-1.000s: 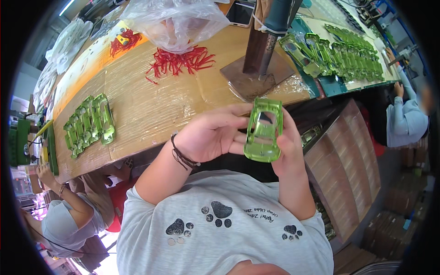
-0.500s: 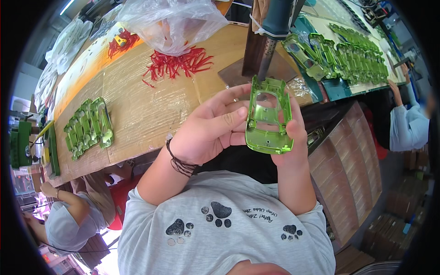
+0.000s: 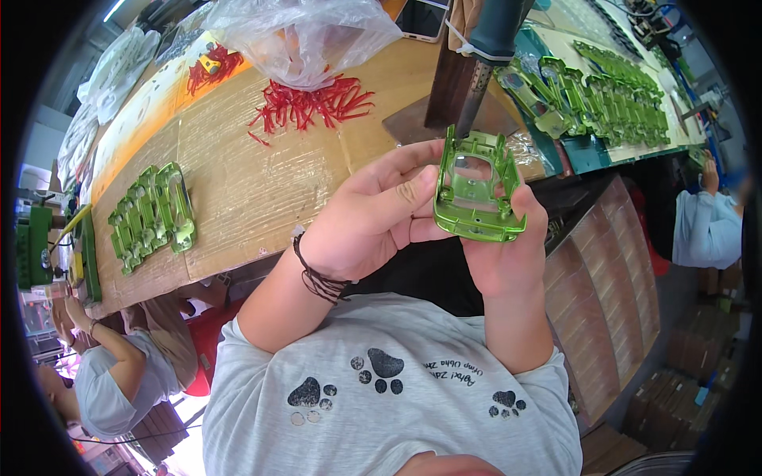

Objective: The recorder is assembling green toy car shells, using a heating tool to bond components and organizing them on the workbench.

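Observation:
Between both my hands is a green plastic toy car body shell [image 3: 473, 208], its hollow inside facing up and window openings showing. My left hand [image 3: 385, 198] grips its left side, thumb along the edge and fingers partly hidden behind it. On the opposite side my right hand [image 3: 508, 254] holds it, thumb over the near right corner; its other fingers are mostly hidden. Just above the shell's far end points the metal nozzle of a hot-air tool [image 3: 474, 95] with a dark blue-green body. I cannot tell whether nozzle and shell touch.
Several green car shells [image 3: 152, 218] stand in a row at left; many more [image 3: 611, 95] lie at far right. Red strips [image 3: 309, 103] lie under a clear plastic bag [image 3: 305, 40]. A phone [image 3: 421, 19] is at the back. Co-workers sit left and right.
Both hands have shifted the shell slightly right and up, and its near end has tipped, so it looks shorter. My grip stays the same.

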Demonstrator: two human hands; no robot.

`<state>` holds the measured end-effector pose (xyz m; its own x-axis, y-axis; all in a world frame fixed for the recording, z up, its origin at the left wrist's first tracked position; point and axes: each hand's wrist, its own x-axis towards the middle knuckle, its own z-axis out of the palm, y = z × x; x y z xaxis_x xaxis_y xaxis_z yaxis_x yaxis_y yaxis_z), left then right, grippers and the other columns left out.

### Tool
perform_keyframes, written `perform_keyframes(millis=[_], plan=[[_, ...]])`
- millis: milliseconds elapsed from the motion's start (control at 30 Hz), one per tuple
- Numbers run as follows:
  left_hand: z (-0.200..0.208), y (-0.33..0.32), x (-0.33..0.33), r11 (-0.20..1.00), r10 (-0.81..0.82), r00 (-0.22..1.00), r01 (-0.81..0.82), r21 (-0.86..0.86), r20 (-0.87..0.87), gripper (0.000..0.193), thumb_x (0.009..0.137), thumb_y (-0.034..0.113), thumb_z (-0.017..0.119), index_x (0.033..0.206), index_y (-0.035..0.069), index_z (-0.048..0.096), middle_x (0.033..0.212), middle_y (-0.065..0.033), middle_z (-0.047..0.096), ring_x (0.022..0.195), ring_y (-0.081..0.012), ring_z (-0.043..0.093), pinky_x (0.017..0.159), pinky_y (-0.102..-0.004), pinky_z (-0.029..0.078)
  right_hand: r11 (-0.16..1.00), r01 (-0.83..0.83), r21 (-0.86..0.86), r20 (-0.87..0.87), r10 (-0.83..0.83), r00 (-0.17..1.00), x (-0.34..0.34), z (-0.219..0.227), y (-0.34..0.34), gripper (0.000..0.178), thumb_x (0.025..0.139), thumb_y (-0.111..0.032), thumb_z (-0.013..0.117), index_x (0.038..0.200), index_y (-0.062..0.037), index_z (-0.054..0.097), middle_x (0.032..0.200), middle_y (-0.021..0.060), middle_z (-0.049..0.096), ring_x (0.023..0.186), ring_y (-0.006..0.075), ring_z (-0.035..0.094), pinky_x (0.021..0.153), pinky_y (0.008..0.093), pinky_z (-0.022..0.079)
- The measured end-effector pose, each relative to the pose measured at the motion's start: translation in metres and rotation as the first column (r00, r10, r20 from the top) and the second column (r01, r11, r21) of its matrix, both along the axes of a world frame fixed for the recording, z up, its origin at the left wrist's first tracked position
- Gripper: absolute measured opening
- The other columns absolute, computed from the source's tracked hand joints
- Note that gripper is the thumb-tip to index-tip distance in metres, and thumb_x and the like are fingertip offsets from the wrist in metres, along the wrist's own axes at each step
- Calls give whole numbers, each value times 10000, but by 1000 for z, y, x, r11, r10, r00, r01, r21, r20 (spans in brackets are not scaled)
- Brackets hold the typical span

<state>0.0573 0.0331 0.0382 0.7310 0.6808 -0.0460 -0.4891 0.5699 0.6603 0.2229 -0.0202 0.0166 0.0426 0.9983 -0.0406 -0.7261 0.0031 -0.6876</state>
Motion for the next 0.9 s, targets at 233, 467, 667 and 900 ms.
perform_keyframes(millis=[233, 467, 667, 900], plan=[[2, -2, -1, 999, 33, 993, -33, 5, -109, 641, 995, 232, 569, 1468, -73, 260, 1338, -162, 531, 1166, -234, 605, 948, -369, 543, 999, -16, -42, -52, 14, 999, 0, -10, 0, 753, 864, -398, 709, 1397, -30, 324, 1335, 134, 523, 1210, 230, 556, 1018, 407, 480], [-6, -4, -3, 990, 135, 973, -125, 65, -185, 734, 966, 271, 622, 1470, -79, 218, 1353, -176, 522, 1181, -234, 595, 955, -354, 532, 987, -162, 16, -107, 162, 981, 2, -22, 12, 793, 850, -456, 709, 1408, -27, 343, 1347, 139, 521, 1214, 233, 567, 995, 411, 505], [-6, -4, -8, 989, 146, 979, -139, 57, -142, 670, 990, 205, 590, 1454, -70, 193, 1365, -191, 515, 1211, -263, 576, 979, -378, 518, 970, -235, 69, -105, 241, 965, 1, -23, 17, 829, 832, -473, 735, 1402, -18, 343, 1330, 147, 530, 1202, 238, 577, 995, 407, 509], [0, -6, -11, 985, 162, 977, -153, 77, -139, 711, 979, 246, 611, 1454, -74, 190, 1357, -205, 521, 1205, -278, 586, 974, -394, 519, 976, -213, 51, -105, 217, 970, -4, -19, 16, 815, 834, -482, 735, 1392, -30, 351, 1323, 138, 535, 1195, 242, 581, 981, 417, 521]])
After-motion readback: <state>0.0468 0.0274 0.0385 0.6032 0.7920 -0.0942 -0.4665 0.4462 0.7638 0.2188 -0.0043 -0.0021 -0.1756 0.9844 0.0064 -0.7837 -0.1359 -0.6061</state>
